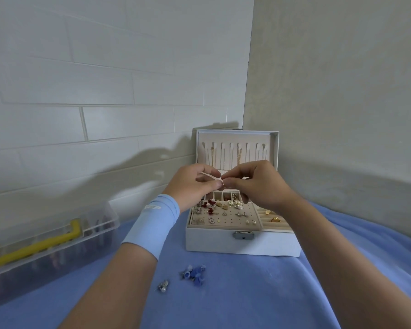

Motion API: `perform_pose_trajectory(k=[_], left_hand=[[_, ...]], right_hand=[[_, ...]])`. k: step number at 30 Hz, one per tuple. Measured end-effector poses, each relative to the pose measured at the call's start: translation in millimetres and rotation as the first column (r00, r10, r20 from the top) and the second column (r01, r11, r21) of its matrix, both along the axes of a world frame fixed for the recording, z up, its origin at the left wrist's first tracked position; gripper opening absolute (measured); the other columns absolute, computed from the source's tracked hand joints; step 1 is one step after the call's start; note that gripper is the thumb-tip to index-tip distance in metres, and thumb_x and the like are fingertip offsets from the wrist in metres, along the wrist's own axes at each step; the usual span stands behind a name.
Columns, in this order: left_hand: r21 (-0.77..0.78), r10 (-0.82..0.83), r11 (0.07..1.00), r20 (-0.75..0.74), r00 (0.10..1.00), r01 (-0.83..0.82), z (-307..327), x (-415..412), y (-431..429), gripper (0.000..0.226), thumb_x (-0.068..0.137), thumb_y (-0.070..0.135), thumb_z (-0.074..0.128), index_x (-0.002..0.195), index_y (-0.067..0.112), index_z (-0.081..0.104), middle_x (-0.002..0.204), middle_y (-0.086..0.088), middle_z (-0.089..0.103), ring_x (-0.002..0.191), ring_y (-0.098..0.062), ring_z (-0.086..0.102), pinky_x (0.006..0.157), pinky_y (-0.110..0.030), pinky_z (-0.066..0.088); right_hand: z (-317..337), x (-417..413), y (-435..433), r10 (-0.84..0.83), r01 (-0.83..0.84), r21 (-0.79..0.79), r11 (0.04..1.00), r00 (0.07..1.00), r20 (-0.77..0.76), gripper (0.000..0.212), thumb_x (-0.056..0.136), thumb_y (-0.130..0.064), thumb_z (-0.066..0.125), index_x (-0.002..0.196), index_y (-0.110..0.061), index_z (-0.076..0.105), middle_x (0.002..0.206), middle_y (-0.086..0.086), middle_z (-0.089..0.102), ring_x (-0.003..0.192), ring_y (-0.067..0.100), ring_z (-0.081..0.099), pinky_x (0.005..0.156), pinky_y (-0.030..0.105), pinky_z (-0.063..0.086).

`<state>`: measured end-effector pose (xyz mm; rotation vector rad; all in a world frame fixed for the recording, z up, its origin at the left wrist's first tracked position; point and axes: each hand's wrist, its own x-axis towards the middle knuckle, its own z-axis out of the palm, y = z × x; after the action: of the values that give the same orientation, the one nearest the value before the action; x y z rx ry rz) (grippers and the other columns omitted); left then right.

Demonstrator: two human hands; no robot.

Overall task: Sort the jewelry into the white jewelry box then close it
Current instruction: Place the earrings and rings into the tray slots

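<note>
Both hands raised together over the open white square jewelry box (242, 243), fingertips meeting just above its back compartments. Left hand (192, 184) curled, thumb and fingers pinching one end of a small pale thin piece (214, 176); right hand (259, 184) likewise curled, pinching the same piece at its other end. Too small to tell what kind of jewelry. Light blue stretch sleeve band (152, 224) around the left forearm.

Box standing on a blue cloth (247, 293), close to the corner of two pale walls, silver metal latch (243, 235) on the front wall facing the camera. Upright open lid (272, 143) at the back, with thin gold chains (239, 155) hanging from its row of hooks. Inside, a beige perforated earring panel (226, 222) studded with silver, pearl, gold and dark red earrings. To its right, beige ring rolls (277, 226) with gold rings tucked in. Behind the panel, a row of small square compartments (217, 195), partly hidden by the hands.

Still outside the box, on the cloth in front of it: a cluster of blue flower-shaped earrings (193, 274) and, just left of that, a small silver piece with a pearl (163, 286).

At far left on the cloth, a clear plastic storage case with a yellow handle (45, 245), lid shut, contents blurred.
</note>
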<state>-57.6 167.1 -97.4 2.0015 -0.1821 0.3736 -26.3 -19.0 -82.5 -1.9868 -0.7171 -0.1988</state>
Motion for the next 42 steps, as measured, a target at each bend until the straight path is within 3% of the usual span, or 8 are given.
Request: perform_pose_trajectory(k=[3,7,11,22,27,33,39,42], left_hand=[[0.231,0.061,0.971,0.029,0.998,-0.066,-6.0,4.0,-0.6,0.012,0.092,0.023,0.065,0.09,0.029,0.076,0.083,0.014,0.073,0.073,0.0,0.062,0.073,-0.019,0.047],[0.545,0.178,0.827,-0.017,0.984,-0.141,-12.0,6.8,-2.1,0.01,0.088,0.033,0.069,0.092,0.038,0.076,0.097,0.013,0.067,0.093,-0.009,0.059,0.082,-0.025,0.046],[0.662,0.217,0.733,-0.009,0.976,-0.156,-13.4,8.3,-6.3,0.01,0.086,0.035,0.07,0.09,0.042,0.076,0.104,0.009,0.061,0.106,-0.013,0.051,0.093,-0.034,0.048],[0.731,0.216,0.654,0.066,0.974,-0.195,-11.6,13.5,-13.7,0.011,0.09,0.032,0.065,0.091,0.031,0.077,0.105,0.007,0.069,0.103,-0.016,0.058,0.077,-0.026,0.04],[0.658,0.207,0.722,0.087,0.974,-0.212,-9.3,12.9,-10.4,0.01,0.091,0.04,0.066,0.085,0.034,0.071,0.106,0.006,0.067,0.102,-0.017,0.058,0.086,-0.033,0.048],[0.581,0.189,0.786,0.102,0.977,-0.213,-2.2,9.7,-1.3,0.007,0.088,0.037,0.071,0.083,0.034,0.076,0.084,0.014,0.062,0.081,-0.012,0.056,0.071,-0.026,0.04],[0.66,0.225,0.727,0.032,0.974,-0.19,-9.9,11.9,-7.6,0.012,0.086,0.045,0.069,0.091,0.036,0.077,0.107,0.009,0.07,0.104,-0.015,0.06,0.091,-0.033,0.05],[0.725,0.24,0.66,0.045,0.97,-0.197,-10.5,11.9,-13.9,0.013,0.086,0.043,0.069,0.092,0.036,0.077,0.108,0.01,0.069,0.106,-0.014,0.058,0.089,-0.03,0.049]], right_hand=[[-2.6,5.2,-1.9,-0.061,0.06,-0.032,0.998,0.998,-0.012,0.007,0.089,-0.012,0.073,0.086,-0.015,0.08,0.071,-0.005,0.076,0.045,0.012,0.056,0.056,0.029,0.055],[-6.8,11.8,-6.7,-0.094,0.093,-0.274,0.957,0.996,0.009,0.008,0.086,-0.016,0.077,0.083,-0.021,0.082,0.074,-0.006,0.076,0.051,0.002,0.058,0.055,0.019,0.052],[-12.4,12.6,-6.6,-0.072,0.064,-0.415,0.908,0.997,-0.005,0.007,0.084,-0.02,0.078,0.082,-0.026,0.082,0.078,-0.013,0.075,0.082,0.005,0.071,0.08,0.026,0.06],[-13.4,11.6,-4.5,-0.043,0.076,-0.576,0.814,0.997,0.071,0.004,0.084,-0.024,0.078,0.085,-0.027,0.081,0.083,-0.019,0.072,0.085,0.002,0.066,0.087,0.035,0.059],[-11.1,8.5,-3.2,-0.031,0.081,-0.591,0.803,0.995,0.094,0.005,0.083,-0.023,0.079,0.085,-0.026,0.082,0.082,-0.018,0.072,0.082,0.001,0.067,0.083,0.032,0.059],[-13.3,8.7,-0.9,-0.048,0.095,-0.583,0.807,0.994,0.095,0.004,0.083,-0.022,0.078,0.085,-0.023,0.081,0.081,-0.016,0.073,0.078,0.001,0.066,0.081,0.032,0.061],[-12.5,7.3,-1.5,-0.052,0.101,-0.588,0.803,0.994,0.101,0.004,0.082,-0.021,0.077,0.082,-0.022,0.081,0.081,-0.015,0.074,0.078,0.002,0.067,0.08,0.032,0.061],[-12.8,8.7,-1.5,-0.076,0.131,-0.578,0.806,0.99,0.119,0.004,0.084,-0.023,0.076,0.082,-0.023,0.08,0.083,-0.013,0.074,0.079,0.003,0.067,0.079,0.031,0.061]])
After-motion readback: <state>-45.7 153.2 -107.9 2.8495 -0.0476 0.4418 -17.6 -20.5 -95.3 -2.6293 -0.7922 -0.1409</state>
